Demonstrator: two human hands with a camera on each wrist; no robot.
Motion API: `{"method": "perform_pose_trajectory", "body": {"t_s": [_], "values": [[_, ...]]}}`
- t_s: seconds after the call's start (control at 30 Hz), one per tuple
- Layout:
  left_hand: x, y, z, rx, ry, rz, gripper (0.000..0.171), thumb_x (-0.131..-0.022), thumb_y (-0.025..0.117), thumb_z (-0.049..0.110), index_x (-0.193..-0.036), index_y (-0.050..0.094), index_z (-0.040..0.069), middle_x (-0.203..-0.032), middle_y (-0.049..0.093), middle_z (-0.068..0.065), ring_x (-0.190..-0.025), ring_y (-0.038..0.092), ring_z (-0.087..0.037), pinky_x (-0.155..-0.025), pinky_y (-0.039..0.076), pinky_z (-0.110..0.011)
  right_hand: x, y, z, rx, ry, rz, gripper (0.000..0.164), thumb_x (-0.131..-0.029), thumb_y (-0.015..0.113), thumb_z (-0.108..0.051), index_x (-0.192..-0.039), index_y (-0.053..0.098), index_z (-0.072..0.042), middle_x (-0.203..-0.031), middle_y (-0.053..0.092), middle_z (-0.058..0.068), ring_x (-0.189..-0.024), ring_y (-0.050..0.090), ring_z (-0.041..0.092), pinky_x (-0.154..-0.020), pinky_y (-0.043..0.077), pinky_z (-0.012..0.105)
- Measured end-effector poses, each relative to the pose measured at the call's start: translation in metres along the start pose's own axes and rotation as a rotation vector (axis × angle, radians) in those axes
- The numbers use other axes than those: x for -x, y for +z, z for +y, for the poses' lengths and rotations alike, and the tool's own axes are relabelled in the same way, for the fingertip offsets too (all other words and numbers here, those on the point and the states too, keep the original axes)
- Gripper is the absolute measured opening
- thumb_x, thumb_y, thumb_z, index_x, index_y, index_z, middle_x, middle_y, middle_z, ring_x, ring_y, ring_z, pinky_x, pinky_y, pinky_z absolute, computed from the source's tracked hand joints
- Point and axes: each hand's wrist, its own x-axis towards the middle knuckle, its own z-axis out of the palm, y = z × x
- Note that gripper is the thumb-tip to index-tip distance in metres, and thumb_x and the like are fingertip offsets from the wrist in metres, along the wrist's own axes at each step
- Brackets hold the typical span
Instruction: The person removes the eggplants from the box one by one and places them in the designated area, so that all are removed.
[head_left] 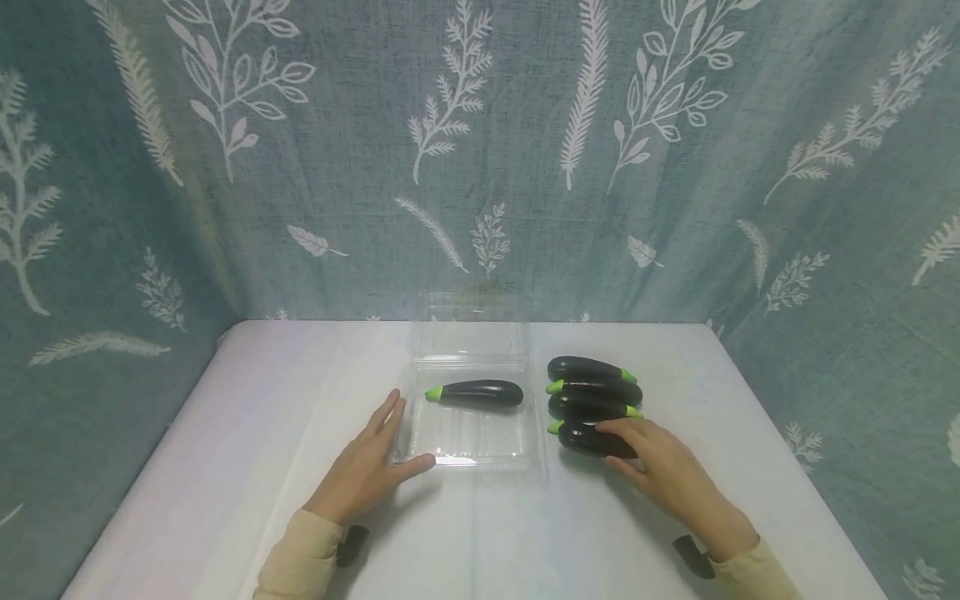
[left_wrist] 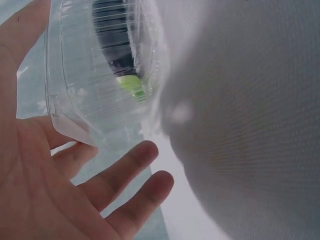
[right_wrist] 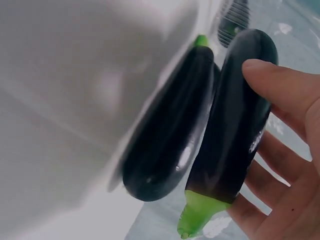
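A clear plastic clamshell box (head_left: 472,437) lies with its lid (head_left: 471,337) folded back. Inside its base is one dark eggplant (head_left: 482,393), green tip to the left. My left hand (head_left: 363,471) rests at the box's left edge, fingers spread and mostly straight. To the box's right, several eggplants (head_left: 592,406) lie in a row. My right hand (head_left: 658,471) is at the nearest one in the head view. In the right wrist view, my thumb presses one side of a dark eggplant (right_wrist: 232,115), fingers behind it. Another eggplant (right_wrist: 170,125) lies alongside.
A white table (head_left: 480,542) carries everything. Teal leaf-patterned cloth (head_left: 525,233) hangs behind it and along both sides. The folded-back lid reaches the table's far edge, close to the cloth.
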Motion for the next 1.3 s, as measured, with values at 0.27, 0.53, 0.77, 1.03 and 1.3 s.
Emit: {"method": "perform_pose_trajectory", "body": {"t_s": [0.27, 0.53, 0.77, 1.03, 1.3], "values": [[0.000, 0.000, -0.001, -0.001, 0.002, 0.004, 0.104, -0.088, 0.066, 0.066, -0.162, 0.023, 0.007, -0.170, 0.015, -0.005, -0.146, 0.031, -0.041, -0.115, 0.031, -0.061, 0.002, 0.008, 0.000, 0.034, -0.061, -0.023, 0.055, -0.073, 0.089, -0.020, -0.124, 0.070, -0.012, -0.111, 0.069, 0.010, -0.095, 0.069, 0.028, -0.076, 0.058, 0.046], [-0.001, -0.001, -0.002, 0.000, 0.010, 0.007, 0.105, -0.088, 0.063, 0.070, -0.162, 0.023, 0.007, -0.170, 0.015, -0.004, -0.146, 0.033, -0.040, -0.114, 0.033, -0.060, -0.006, 0.014, -0.003, 0.073, -0.098, -0.029, 0.054, -0.073, 0.091, -0.019, -0.123, 0.070, -0.011, -0.113, 0.069, 0.011, -0.094, 0.069, 0.029, -0.077, 0.058, 0.047], [0.000, 0.000, -0.003, 0.003, 0.013, 0.006, 0.106, -0.087, 0.063, 0.071, -0.162, 0.023, 0.007, -0.170, 0.015, -0.005, -0.147, 0.032, -0.040, -0.115, 0.032, -0.060, -0.008, 0.017, -0.002, 0.111, -0.097, -0.037, 0.055, -0.072, 0.092, -0.019, -0.120, 0.069, -0.011, -0.109, 0.069, 0.009, -0.089, 0.069, 0.028, -0.073, 0.058, 0.046], [0.001, -0.001, -0.002, 0.000, 0.016, 0.001, 0.104, -0.089, 0.064, 0.068, -0.161, 0.022, 0.005, -0.170, 0.013, -0.004, -0.147, 0.032, -0.040, -0.114, 0.033, -0.060, -0.008, 0.018, -0.001, 0.113, -0.075, -0.044, 0.052, -0.071, 0.093, -0.016, -0.117, 0.070, -0.011, -0.110, 0.069, 0.009, -0.091, 0.069, 0.029, -0.077, 0.058, 0.047], [0.001, 0.000, -0.003, -0.005, 0.006, -0.003, 0.105, -0.088, 0.061, 0.072, -0.162, 0.023, 0.007, -0.170, 0.013, -0.002, -0.146, 0.033, -0.040, -0.114, 0.033, -0.061, -0.007, 0.018, -0.001, 0.131, -0.109, 0.004, 0.051, -0.067, 0.092, -0.011, -0.111, 0.068, -0.009, -0.106, 0.068, 0.008, -0.089, 0.068, 0.030, -0.072, 0.057, 0.046]]}}
